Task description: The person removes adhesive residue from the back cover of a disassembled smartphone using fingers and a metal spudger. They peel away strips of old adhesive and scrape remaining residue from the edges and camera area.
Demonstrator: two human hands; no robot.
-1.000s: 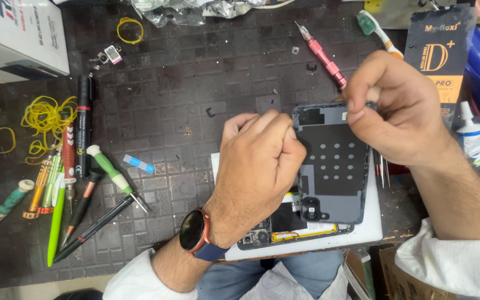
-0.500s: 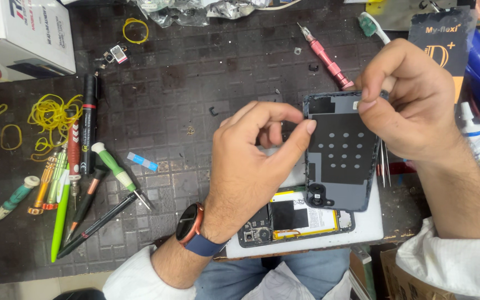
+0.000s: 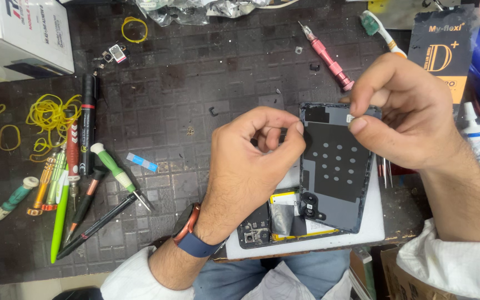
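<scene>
back cover (image 3: 334, 166), pinched between the fingers (image 3: 298, 129) of both hands: showing as dark matt plastic, smooth.
phone body (image 3: 284, 222), lying under the left wrist: showing glossy yellow film and dull metal.
work mat (image 3: 195, 83), lying beyond the fingertips: looking like matt black rubber, ribbed in squares.
screwdriver (image 3: 329, 58), lying above the right fingers: gleaming as pink metal.
</scene>
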